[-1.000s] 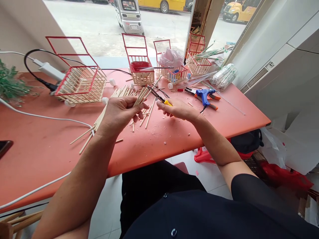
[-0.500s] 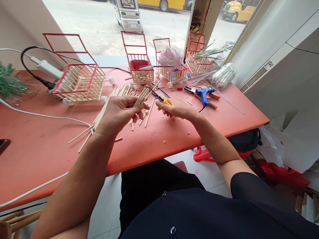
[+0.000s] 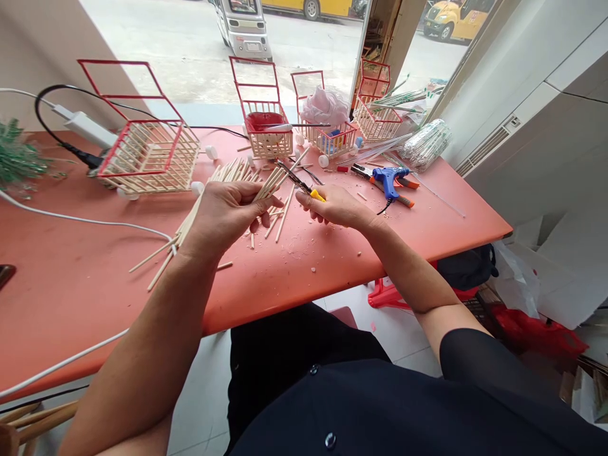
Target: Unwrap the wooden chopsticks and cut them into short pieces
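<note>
My left hand is closed around a bundle of thin wooden sticks that fan out towards the window, with long ends trailing back over the orange table. My right hand grips yellow-handled cutting pliers, jaws pointing at the tips of the sticks. Short cut pieces of stick and chips lie on the table under both hands.
Several small stick-and-red-wire carts stand along the back: a large one at left, others in the middle. A blue glue gun, a foil-wrapped bundle, white and black cables and green foliage lie around.
Both hands have stayed almost in place with the sticks and the pliers; the view has shifted slightly.
</note>
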A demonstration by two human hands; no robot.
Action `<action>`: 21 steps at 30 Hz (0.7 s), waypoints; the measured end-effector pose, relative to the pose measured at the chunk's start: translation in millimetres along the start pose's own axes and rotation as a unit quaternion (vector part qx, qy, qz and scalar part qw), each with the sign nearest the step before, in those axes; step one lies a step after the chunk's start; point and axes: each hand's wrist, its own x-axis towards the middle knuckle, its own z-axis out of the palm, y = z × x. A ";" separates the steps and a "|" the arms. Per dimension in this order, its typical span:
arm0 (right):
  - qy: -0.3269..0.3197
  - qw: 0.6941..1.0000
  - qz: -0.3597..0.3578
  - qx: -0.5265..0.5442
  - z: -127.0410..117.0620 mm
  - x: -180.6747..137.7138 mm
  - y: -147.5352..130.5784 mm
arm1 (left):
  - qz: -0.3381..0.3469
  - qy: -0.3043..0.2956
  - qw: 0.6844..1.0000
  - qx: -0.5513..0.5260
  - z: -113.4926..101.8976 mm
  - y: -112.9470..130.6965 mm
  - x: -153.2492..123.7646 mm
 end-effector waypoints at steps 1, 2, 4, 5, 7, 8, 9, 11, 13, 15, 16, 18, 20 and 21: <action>0.003 1.000 -0.005 -0.017 0.1 0.8 0.9 | 0.003 0.001 1.000 0.005 -0.2 0.3 -0.4; 0.009 0.999 -0.012 -0.034 0.3 1.4 1.7 | 0.004 0.001 1.000 0.009 -0.4 0.4 -0.7; 0.035 0.996 -0.036 -0.071 1.3 2.0 2.7 | 0.005 0.004 1.000 0.014 -0.9 0.6 -1.4; 0.050 0.994 -0.051 -0.087 2.0 2.0 3.2 | 0.004 0.005 1.000 0.015 -1.1 1.1 -1.8; 0.075 0.988 -0.074 -0.111 3.8 1.5 3.9 | -0.001 0.006 1.000 0.019 -1.4 3.2 -2.6; 0.082 0.987 -0.078 -0.118 4.8 1.2 4.2 | -0.004 0.005 1.000 0.021 -1.5 4.7 -2.9; 0.086 0.986 -0.077 -0.122 5.9 0.9 4.4 | -0.008 0.004 1.000 0.023 -1.6 6.3 -3.2; 0.089 0.986 -0.071 -0.125 8.0 0.4 4.2 | -0.012 0.001 1.000 0.024 -1.8 8.6 -3.5; 0.095 0.985 -0.068 -0.129 9.9 -0.2 3.2 | -0.013 -0.001 1.000 0.022 -2.4 8.7 -3.3; 0.104 0.984 -0.066 -0.132 11.7 -0.8 1.8 | -0.013 -0.004 1.000 0.021 -3.2 6.7 -2.7; 0.110 0.983 -0.066 -0.130 12.6 -0.9 1.2 | -0.013 -0.005 1.000 0.019 -3.6 5.4 -2.3; 0.121 0.983 -0.069 -0.123 14.1 -0.5 0.8 | -0.015 -0.005 1.000 0.012 -4.2 3.2 -1.6; 0.114 0.987 -0.064 -0.097 15.1 1.1 1.5 | -0.017 -0.001 1.000 0.014 -4.5 1.9 -0.8; 0.098 0.992 -0.053 -0.066 15.2 2.4 2.2 | -0.016 0.003 1.000 0.016 -4.5 1.6 -0.2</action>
